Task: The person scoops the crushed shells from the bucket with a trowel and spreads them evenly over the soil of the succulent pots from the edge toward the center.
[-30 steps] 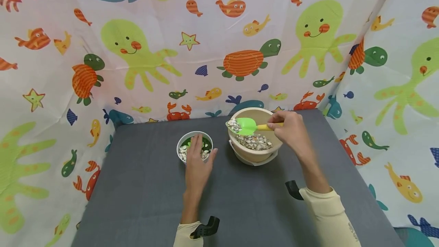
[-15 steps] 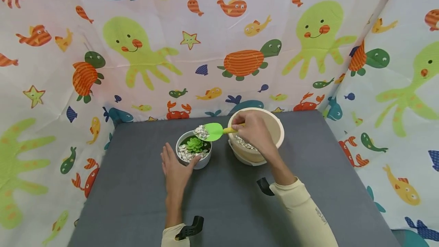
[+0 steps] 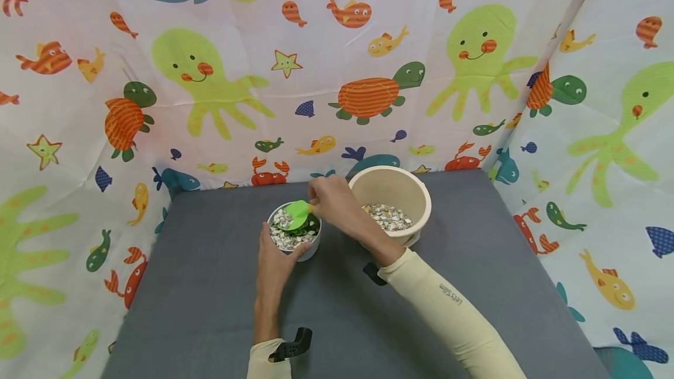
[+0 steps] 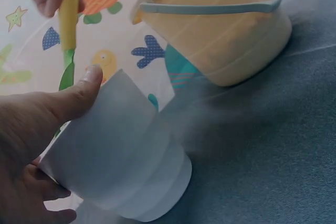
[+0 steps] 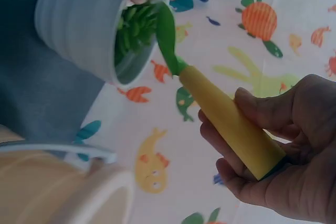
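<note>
A white plant pot [image 3: 313, 248] holds a green succulent [image 5: 137, 30] and pale pebbles [image 3: 286, 241]. My left hand [image 3: 275, 268] grips the pot from its left and near side, with the thumb on the rim in the left wrist view. In my right hand [image 3: 337, 204] is a small trowel [image 5: 226, 119], pinched by its yellow handle between thumb and fingers. Its green blade carries pebbles and tilts low over the pot's opening, covering much of the succulent in the head view.
A cream bucket [image 3: 421, 224] with a grey handle [image 4: 210, 9] stands right of the pot, partly filled with pebbles [image 3: 388, 217]. A grey cloth [image 3: 210, 285] covers the table. Behind and beside it hangs a curtain [image 3: 337, 98] printed with sea animals.
My right hand has carried the trowel of pebbles left from the bucket to over the pot. My left hand has moved from above the pot to hold its side.
</note>
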The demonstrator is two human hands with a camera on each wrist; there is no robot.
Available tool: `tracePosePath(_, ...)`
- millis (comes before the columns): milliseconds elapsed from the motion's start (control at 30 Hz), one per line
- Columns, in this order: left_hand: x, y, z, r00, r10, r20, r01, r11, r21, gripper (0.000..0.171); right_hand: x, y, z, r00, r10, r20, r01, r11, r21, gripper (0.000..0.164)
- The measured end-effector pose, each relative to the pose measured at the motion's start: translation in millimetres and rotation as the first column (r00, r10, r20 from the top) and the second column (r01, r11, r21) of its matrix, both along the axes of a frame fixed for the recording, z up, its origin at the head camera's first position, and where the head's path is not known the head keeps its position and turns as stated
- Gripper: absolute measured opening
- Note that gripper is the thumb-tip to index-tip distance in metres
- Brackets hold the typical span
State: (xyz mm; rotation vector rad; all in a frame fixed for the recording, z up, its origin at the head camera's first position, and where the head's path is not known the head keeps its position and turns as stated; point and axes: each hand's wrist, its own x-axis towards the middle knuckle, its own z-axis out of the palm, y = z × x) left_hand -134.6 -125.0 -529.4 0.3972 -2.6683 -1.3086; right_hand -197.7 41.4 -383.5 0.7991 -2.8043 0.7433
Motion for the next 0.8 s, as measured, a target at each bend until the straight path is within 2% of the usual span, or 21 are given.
tracePosePath(200, 2.5, 4.4, 1.5, 1.000, 0.022, -0.018, -0.023, 0.999, -0.037, 0.120, -3.6, -11.1, 7.5, 0.995, 0.013, -0.097, -0.001, 0.993, 0.122, 0.017)
tracePosePath(367, 4.7, 4.1, 5.6, 0.997, 0.071, -0.033, -0.073, 0.994, -0.076, 0.120, -3.9, -14.7, 13.4, 0.980, 0.020, -0.197, 0.013, 0.987, 0.162, 0.021)
tracePosePath(500, 4.8, 1.0, 9.9, 0.996, 0.080, -0.031, -0.084, 0.987, -0.136, 0.120, -1.5, -16.0, 16.7, 0.974, 0.015, -0.228, 0.027, 0.983, 0.181, 0.021)
tracePosePath(633, 5.2, -2.1, 14.1, 0.997, 0.059, -0.046, -0.067, 0.977, -0.201, 0.115, 1.6, -14.4, 18.5, 0.973, 0.007, -0.231, 0.038, 0.981, 0.188, 0.018)
tracePosePath(800, 8.3, -4.4, 18.1, 0.997, 0.030, -0.076, -0.050, 0.959, -0.277, 0.102, 2.4, -5.2, 18.4, 0.975, -0.029, -0.222, 0.052, 0.994, 0.100, 0.015)
